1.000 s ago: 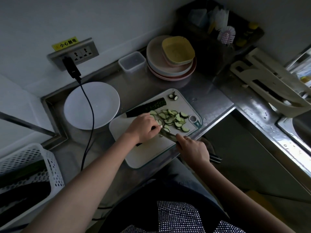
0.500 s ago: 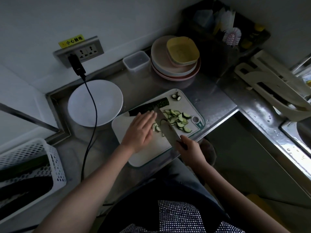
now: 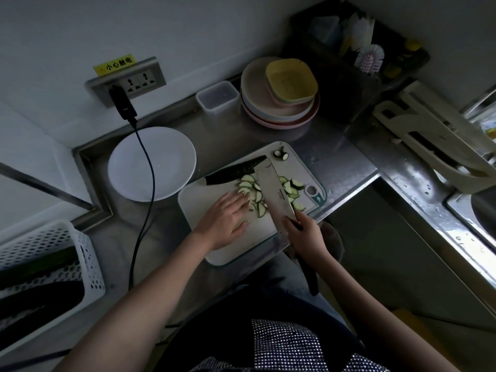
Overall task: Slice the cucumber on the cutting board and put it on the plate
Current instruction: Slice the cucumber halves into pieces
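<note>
A white cutting board (image 3: 228,251) lies on the steel counter. On it are a dark uncut cucumber half (image 3: 233,170), a heap of cucumber slices (image 3: 255,194) and two end pieces (image 3: 280,154). My left hand (image 3: 228,218) lies flat on the board, its straight fingers touching the slices. My right hand (image 3: 306,234) grips the handle of a cleaver (image 3: 273,191), whose broad blade lies flat across the slices, pointing away from me. An empty white plate (image 3: 151,163) stands left of the board.
A black cable (image 3: 145,183) runs from the wall socket over the plate's rim. A clear lidded box (image 3: 217,98) and stacked plates with a yellow bowl (image 3: 279,92) stand behind. A white basket (image 3: 45,267) with dark cucumbers sits at left. A sink (image 3: 480,210) lies at right.
My left hand went from curled on the cucumber to flat with straight fingers against the slices. The cleaver swung up from the board's near edge and now lies flat over the slice heap.
</note>
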`<state>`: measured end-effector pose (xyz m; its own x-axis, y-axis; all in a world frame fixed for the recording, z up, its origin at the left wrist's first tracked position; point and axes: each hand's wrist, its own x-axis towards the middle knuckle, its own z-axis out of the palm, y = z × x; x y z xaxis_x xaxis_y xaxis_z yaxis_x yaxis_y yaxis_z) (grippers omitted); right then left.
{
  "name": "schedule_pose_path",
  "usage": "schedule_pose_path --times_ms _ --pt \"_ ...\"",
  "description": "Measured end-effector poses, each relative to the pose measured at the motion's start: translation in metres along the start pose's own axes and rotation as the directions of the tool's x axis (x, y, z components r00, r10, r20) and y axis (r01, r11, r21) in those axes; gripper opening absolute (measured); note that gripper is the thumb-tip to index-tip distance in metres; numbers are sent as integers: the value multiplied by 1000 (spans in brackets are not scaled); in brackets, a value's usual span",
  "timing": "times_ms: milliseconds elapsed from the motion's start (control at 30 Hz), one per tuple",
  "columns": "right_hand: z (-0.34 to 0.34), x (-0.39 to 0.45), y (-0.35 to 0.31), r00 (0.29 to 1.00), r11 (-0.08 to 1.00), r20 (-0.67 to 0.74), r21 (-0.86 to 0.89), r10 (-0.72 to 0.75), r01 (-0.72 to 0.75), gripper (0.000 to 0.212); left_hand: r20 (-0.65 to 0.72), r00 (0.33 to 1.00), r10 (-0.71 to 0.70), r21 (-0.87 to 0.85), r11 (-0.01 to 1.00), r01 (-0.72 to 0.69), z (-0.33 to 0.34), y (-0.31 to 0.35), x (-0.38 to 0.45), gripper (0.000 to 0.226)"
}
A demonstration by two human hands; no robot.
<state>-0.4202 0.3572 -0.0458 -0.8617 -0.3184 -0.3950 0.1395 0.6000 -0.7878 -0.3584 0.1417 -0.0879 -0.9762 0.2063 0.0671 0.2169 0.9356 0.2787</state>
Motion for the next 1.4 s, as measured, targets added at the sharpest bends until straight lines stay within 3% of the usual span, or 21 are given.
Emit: schedule_pose_path --times_ms 100,233,400,567,700,900,1033,1400 --pt "-1 0 -3 1000 998 -20 -63 -23 22 17 0 998 -57 -8 998 57 2 -3 -5 52" --pt "5 -9 -10 994 971 -4 -217 -108 104 15 -123 978 -171 -17 985 170 4 -4 -27 38" --pt "33 -21 -17 981 902 105 -387 -161 189 20 -126 975 -181 -1 983 182 18 -1 -59 27" --pt "51 -27 -18 975 878 180 -436 -133 200 20 -153 963 -223 0 974 226 26 1 -62 15" --pt "54 -29 -19 968 844 213 -489 -129 220 20 -130 957 -259 -28 966 258 19 2 -57 15" --pt "59 -32 -20 941 783 292 -540 -169 308 18 -155 961 -228 -9 973 229 21 3 -66 32" --pt "64 -31 -19 928 736 337 -586 -159 339 18 -191 953 -237 2 970 242 20 5 -65 34" --pt "70 -29 -18 899 597 406 -685 -164 418 11 -121 966 -231 9 972 233 14 4 -58 30"
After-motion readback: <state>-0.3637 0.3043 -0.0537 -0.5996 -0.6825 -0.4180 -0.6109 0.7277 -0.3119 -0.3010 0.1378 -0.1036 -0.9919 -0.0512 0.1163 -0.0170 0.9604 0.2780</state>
